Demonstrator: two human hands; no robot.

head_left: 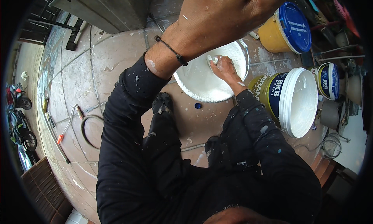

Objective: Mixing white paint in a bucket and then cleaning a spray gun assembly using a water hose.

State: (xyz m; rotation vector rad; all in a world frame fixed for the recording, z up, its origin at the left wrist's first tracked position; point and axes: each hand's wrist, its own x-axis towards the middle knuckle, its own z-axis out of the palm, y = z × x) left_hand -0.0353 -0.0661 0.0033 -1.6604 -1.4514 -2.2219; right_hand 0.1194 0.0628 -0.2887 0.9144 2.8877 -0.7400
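Note:
My left hand (219,20) is raised close to the camera at the top, its fingers curled. A bit of red shows at those fingers, but the frame's edge cuts off what they hold. Lower down, my right hand (225,68) is inside a wide white bucket (194,92), its fingers closed around a small whitish piece I cannot identify. White paint coats the inside of this bucket, which stands on the tiles in front of my feet. Near its rim on my side lies a small blue cap (198,106). Both dark sleeves carry paint spots.
To the right are an open paint pail (297,103) with a green and blue label, a yellow tub with a blue lid (294,27) and a smaller lidded pail (328,81). A hose (87,132) lies on the left tiles (112,64). Motorbikes (23,125) stand far left.

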